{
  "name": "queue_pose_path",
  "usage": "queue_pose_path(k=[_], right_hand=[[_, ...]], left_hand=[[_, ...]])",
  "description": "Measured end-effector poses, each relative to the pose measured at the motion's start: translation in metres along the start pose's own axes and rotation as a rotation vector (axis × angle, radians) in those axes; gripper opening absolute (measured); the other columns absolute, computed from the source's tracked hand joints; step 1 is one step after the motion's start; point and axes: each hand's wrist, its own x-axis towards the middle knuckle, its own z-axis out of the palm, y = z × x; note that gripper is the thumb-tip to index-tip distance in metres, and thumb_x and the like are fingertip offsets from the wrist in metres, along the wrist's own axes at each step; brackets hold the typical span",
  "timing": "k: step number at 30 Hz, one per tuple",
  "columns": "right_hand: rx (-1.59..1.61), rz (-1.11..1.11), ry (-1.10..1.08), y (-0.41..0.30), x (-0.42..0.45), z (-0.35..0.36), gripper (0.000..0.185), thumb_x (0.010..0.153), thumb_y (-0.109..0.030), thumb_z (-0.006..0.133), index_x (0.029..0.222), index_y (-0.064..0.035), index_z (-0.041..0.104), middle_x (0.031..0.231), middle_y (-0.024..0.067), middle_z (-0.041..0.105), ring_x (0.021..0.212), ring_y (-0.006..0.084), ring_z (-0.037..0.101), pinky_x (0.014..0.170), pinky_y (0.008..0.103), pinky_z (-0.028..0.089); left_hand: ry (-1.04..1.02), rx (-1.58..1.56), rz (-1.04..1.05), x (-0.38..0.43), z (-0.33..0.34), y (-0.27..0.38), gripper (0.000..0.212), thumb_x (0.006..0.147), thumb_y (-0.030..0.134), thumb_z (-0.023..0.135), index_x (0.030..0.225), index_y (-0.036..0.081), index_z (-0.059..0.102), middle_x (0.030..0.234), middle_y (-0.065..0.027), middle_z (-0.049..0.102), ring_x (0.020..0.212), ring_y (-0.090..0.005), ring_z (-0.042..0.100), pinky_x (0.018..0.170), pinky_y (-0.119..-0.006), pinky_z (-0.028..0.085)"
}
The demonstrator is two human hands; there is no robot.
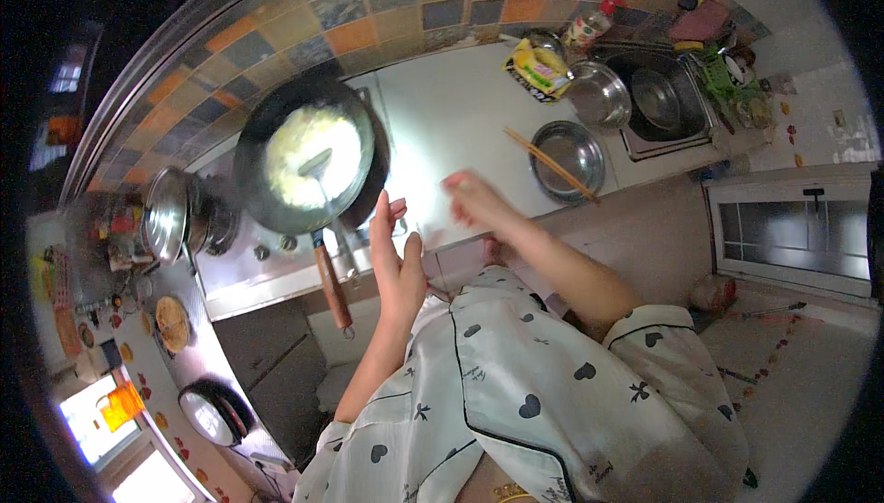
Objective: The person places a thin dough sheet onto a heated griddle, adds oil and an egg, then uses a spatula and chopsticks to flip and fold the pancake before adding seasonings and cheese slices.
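My left hand (398, 265) is raised just right of the wok's wooden handle (333, 285), its fingers apart and nothing in it. A dark wok (259, 189) sits on the stove, with pale yellow food (286, 137) inside, partly washed out by glare. The spatula (315, 163) rests with its blade in the food, and its metal handle runs over the near rim. Over the white countertop (442, 116), my right hand (476, 199) is motion-blurred with bent fingers; nothing shows in it. Neither hand touches the wok.
Wooden chopsticks (549, 161) lie across a metal bowl (597, 161) at the counter's front edge. Behind it are another metal bowl (601, 92), a yellow food package (535, 71) and a red-capped bottle (588, 25). A sink (704, 127) lies right; a lidded pot (168, 209) stands left.
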Motion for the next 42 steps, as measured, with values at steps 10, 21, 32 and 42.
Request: queue_pose_path(k=[10,21,32,42], right_hand=[[-0.621,-0.692,0.935,0.002,0.108,-0.247,0.014,0.069,-0.007,0.063,0.080,-0.0068,0.055,0.077,0.0120,0.058,0.074,0.0262,0.057,0.061,0.0370,0.043],[-1.031,-0.436,0.852,0.005,0.152,-0.281,0.026,0.072,-0.030,0.065,0.087,-0.0106,0.057,0.085,0.0054,0.056,0.091,0.0250,0.048,0.078,0.0399,0.037],[-1.030,-0.406,0.784,0.005,0.147,-0.274,0.032,0.069,-0.031,0.066,0.089,-0.0079,0.056,0.088,0.0064,0.058,0.092,0.0260,0.049,0.081,0.0395,0.035],[-0.902,-0.337,0.720,-0.003,0.156,-0.261,0.035,0.071,-0.032,0.064,0.096,-0.0087,0.057,0.090,0.0102,0.058,0.093,0.0288,0.052,0.078,0.0401,0.042]], left_hand=[[-0.262,-0.434,-0.347,0.105,0.179,-0.040,0.039,0.084,0.005,0.041,0.123,0.005,0.039,0.114,-0.0102,0.046,0.103,-0.0180,0.046,0.092,-0.029,0.036],[-0.044,-0.665,-0.819,0.194,0.283,-0.108,0.055,0.087,0.041,0.040,0.131,0.012,0.026,0.131,-0.0142,0.030,0.118,-0.0280,0.035,0.095,-0.050,0.032],[0.081,-0.913,-0.986,0.234,0.310,-0.149,0.058,0.088,0.047,0.028,0.135,0.015,0.019,0.137,-0.0103,0.019,0.128,-0.0276,0.017,0.091,-0.068,0.015],[-0.008,-1.050,-1.033,0.239,0.312,-0.146,0.072,0.083,0.061,0.021,0.134,0.010,0.020,0.138,-0.0100,0.016,0.129,-0.0275,0.013,0.091,-0.069,0.014]])
